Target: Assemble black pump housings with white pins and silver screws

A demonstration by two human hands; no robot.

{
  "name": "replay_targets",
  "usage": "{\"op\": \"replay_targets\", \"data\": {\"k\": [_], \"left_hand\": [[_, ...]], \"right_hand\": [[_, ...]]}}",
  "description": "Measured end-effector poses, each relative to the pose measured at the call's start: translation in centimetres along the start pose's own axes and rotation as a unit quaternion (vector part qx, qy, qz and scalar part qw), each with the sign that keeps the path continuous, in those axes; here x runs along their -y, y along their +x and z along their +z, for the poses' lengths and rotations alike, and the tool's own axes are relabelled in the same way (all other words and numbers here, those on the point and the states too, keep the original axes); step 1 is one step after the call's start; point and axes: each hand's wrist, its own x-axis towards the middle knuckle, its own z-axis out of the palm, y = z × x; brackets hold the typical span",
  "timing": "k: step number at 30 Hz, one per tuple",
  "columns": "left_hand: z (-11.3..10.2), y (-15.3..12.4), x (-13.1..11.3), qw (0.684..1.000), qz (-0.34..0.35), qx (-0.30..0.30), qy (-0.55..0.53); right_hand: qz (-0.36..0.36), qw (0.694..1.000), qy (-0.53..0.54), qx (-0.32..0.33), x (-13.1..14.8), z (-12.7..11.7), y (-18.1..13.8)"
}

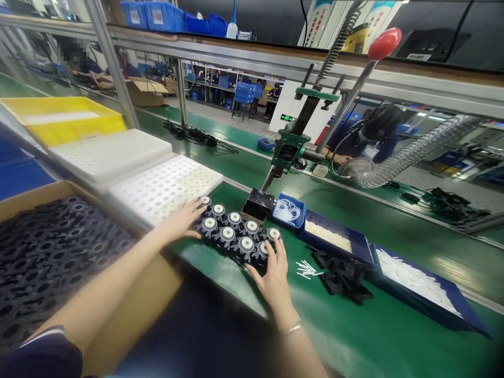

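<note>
Two rows of black plastic parts with white rings (227,233) are packed tightly together on the green work surface. My left hand (185,219) grips their left end, its fingers over the back corner and thumb at the front. At the right end my right hand (274,270) holds the same group, fingertips on the last parts and thumb along the front side. Just behind the group stands the black block (258,203) at the foot of a green hand press (291,149) with a red-knobbed lever (384,44). The undersides of the parts are hidden.
White perforated foam trays (169,184) lie to the left, near a carton of black parts (59,257) and a yellow bin (74,121). Blue bins (417,283) with small white pieces, loose white sticks (307,269) and black parts (342,278) are right. A co-worker (370,136) sits opposite.
</note>
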Motion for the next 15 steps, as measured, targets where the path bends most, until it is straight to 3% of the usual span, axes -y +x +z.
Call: {"op": "replay_targets", "data": {"k": [6, 10, 12, 15], "left_hand": [[0.7, 0.1, 0.3, 0.999, -0.01, -0.015, 0.03], [0.4, -0.4, -0.6, 0.998, -0.015, -0.026, 0.057], [0.1, -0.7, -1.4, 0.996, -0.01, -0.061, 0.056], [-0.5, -0.7, -2.8, 0.992, 0.023, -0.122, -0.004]], "right_hand": [[-0.005, 0.999, 0.02, 0.029, 0.5, -0.4, -0.4], [0.011, 0.999, 0.02, 0.046, 0.3, -2.3, -1.1], [0.037, 0.999, 0.011, 0.023, -0.8, -3.8, -1.0], [0.086, 0.994, -0.026, -0.068, -4.6, -7.1, 0.1]]}}
